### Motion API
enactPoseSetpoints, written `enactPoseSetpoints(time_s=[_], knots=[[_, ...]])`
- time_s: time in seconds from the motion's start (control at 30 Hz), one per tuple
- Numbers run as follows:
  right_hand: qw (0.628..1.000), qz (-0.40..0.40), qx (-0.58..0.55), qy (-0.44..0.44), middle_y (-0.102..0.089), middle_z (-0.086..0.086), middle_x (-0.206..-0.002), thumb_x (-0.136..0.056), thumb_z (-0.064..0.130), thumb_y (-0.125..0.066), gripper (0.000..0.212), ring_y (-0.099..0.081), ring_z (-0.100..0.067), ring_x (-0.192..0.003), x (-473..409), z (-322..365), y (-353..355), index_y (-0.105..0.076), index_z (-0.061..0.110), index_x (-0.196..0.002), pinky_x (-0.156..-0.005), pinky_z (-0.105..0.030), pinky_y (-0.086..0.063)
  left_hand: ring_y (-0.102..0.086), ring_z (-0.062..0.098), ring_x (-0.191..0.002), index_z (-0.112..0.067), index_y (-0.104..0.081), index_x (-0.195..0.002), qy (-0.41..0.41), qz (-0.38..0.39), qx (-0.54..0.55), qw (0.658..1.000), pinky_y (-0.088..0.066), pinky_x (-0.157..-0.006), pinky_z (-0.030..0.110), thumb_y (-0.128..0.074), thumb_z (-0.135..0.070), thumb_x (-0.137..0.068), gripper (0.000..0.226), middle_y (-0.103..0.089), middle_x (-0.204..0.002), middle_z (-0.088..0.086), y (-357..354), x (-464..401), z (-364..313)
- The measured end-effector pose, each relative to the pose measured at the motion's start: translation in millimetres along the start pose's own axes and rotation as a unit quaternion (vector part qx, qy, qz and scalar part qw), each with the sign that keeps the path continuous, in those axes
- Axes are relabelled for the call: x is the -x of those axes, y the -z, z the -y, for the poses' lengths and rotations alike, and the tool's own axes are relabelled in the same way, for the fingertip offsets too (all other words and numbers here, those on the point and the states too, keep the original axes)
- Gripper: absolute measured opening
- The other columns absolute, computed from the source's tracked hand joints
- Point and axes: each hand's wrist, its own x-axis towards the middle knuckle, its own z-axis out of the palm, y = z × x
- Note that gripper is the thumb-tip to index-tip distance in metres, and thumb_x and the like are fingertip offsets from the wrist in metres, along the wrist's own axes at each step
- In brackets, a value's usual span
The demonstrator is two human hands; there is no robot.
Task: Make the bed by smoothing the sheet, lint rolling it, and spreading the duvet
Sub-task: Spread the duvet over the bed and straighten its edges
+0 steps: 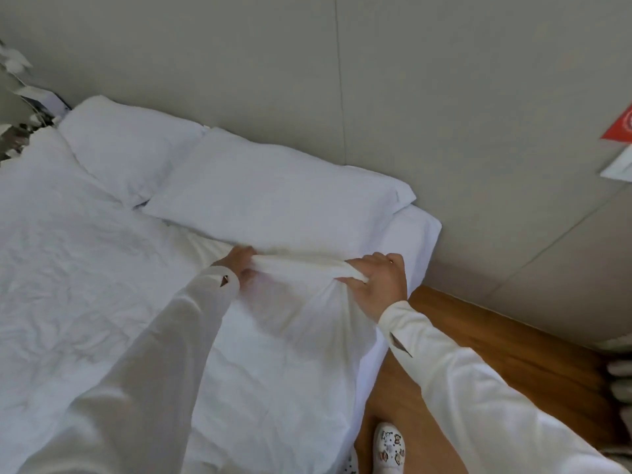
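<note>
Duvet (102, 285) lies white and wrinkled over most of the bed, and its top edge sits just below the 2 pillows. Both hands hold that top edge, bunched up into a thick roll of cloth between them. On the left hand (239, 265) the fingers (244, 252) are curled around one end of the roll. On the right hand (379, 282) the fingers (386, 260) wrap over the other end, and the thumb lies under the cloth. The roll stretches tight from one hand to the other.

Both arms wear long white sleeves (478, 388) with a small open slit at each cuff.

The left pillow (126, 145) leans in the corner by the wall. The right pillow (273, 196) lies flat beside it and touches the roll of cloth. Past the right pillow, the sheet (419, 234) shows bare at the bed corner and hangs down the side.

A gray wall (376, 80) runs behind the bed. The floor (496, 336) beside the bed is brown wood. A white shoe (390, 446) with little pictures on it stands on the floor, close to the bed. A red and white thing (620, 131) shows at the right edge, cut off by the frame. Pale leaves (13, 63) show at the far left, by the bed's head.
</note>
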Motion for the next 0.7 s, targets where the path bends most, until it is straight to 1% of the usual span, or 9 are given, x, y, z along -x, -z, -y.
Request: enactPoseSetpoints(time_s=[0.07,0.17,0.27,0.33,0.4,0.47,0.53,0.63,0.7], knots=[[0.999,-0.023,0.047,-0.013,-0.062,0.005,-0.062,-0.081,0.05,-0.053,0.033,-0.058,-0.023,-0.072,-0.9,-11.2,13.0,-0.077,0.028,-0.085,-0.085,-0.032,-0.026,-0.055,0.034,-0.109,-0.011,-0.045,-0.124,-0.011,-0.072,-0.001,0.997,-0.041,-0.088,0.039,-0.046,-0.018,-0.096,0.029,-0.045,-0.125,0.013,21.8,-16.0,-4.5],[0.99,0.011,0.108,-0.094,-0.068,0.002,-0.074,-0.089,0.053,-0.055,0.03,-0.056,-0.02,-0.079,-9.7,-22.6,27.9,-0.075,0.03,-0.094,-0.095,-0.033,-0.031,-0.056,0.038,-0.094,-0.008,-0.045,-0.111,-0.073,-0.147,-0.015,0.986,-0.041,-0.077,0.041,-0.043,-0.006,-0.092,0.02,-0.044,-0.111,0.015,62.0,-40.3,-34.8],[0.98,0.014,-0.006,-0.197,-0.07,0.0,-0.075,-0.084,0.053,-0.065,0.024,-0.061,-0.022,-0.077,-27.0,-31.5,36.4,-0.072,0.031,-0.084,-0.083,-0.035,-0.049,-0.054,0.037,-0.085,-0.006,-0.048,-0.105,-0.084,-0.252,0.044,0.963,-0.036,-0.07,0.038,-0.042,0.004,-0.086,0.022,-0.045,-0.106,0.017,87.9,-59.4,-71.4],[0.969,0.041,-0.024,-0.244,-0.069,0.004,-0.073,-0.083,0.055,-0.065,0.026,-0.064,-0.021,-0.075,-42.8,-47.6,40.4,-0.067,0.03,-0.074,-0.075,-0.035,-0.053,-0.052,0.035,-0.084,-0.003,-0.052,-0.103,-0.093,-0.294,0.076,0.948,-0.033,-0.069,0.035,-0.042,0.006,-0.084,0.023,-0.047,-0.104,0.019,88.2,-70.6,-83.0],[0.95,0.099,0.001,-0.297,-0.069,0.005,-0.078,-0.084,0.057,-0.06,0.03,-0.066,-0.021,-0.079,-55.2,-74.0,37.1,-0.068,0.028,-0.077,-0.078,-0.037,-0.054,-0.053,0.034,-0.086,-0.003,-0.053,-0.102,-0.132,-0.264,0.078,0.952,-0.036,-0.072,0.035,-0.045,0.004,-0.086,0.02,-0.048,-0.103,0.017,70.5,-89.5,-84.5],[0.925,0.157,0.111,-0.326,-0.068,0.005,-0.096,-0.087,0.061,-0.052,0.034,-0.062,-0.022,-0.098,-66.8,-106.9,26.1,-0.068,0.032,-0.091,-0.09,-0.037,-0.047,-0.055,0.035,-0.09,-0.006,-0.054,-0.105,-0.147,-0.183,0.075,0.969,-0.042,-0.079,0.038,-0.048,-0.003,-0.088,0.018,-0.047,-0.106,0.014,41.7,-112.4,-86.8],[0.9,0.199,0.214,-0.324,-0.059,0.005,-0.122,-0.086,0.065,-0.047,0.042,-0.048,-0.024,-0.12,-77.7,-137.3,11.0,-0.063,0.037,-0.112,-0.101,-0.041,-0.035,-0.057,0.034,-0.098,-0.013,-0.05,-0.118,-0.089,-0.094,0.069,0.989,-0.045,-0.086,0.041,-0.051,-0.011,-0.091,0.027,-0.041,-0.12,0.01,17.1,-133.0,-93.6],[0.896,0.293,0.129,-0.309,-0.047,0.006,-0.137,-0.084,0.066,-0.052,0.059,-0.037,-0.023,-0.133,-95.2,-160.4,-16.6,-0.046,0.033,-0.132,-0.113,-0.043,-0.025,-0.058,0.033,-0.103,-0.029,-0.043,-0.126,0.07,-0.065,0.044,0.994,-0.044,-0.086,0.041,-0.053,-0.036,-0.092,0.036,-0.034,-0.132,0.003,10.8,-153.6,-97.0],[0.884,0.336,0.015,-0.323,-0.053,0.001,-0.131,-0.085,0.061,-0.057,0.06,-0.046,-0.025,-0.126,-102.2,-164.5,-35.8,-0.042,0.031,-0.135,-0.108,-0.041,-0.035,-0.056,0.035,-0.109,-0.026,-0.046,-0.125,0.114,-0.065,-0.007,0.991,-0.042,-0.088,0.042,-0.043,-0.042,-0.096,0.033,-0.042,-0.129,0.007,15.8,-160.2,-90.9]])
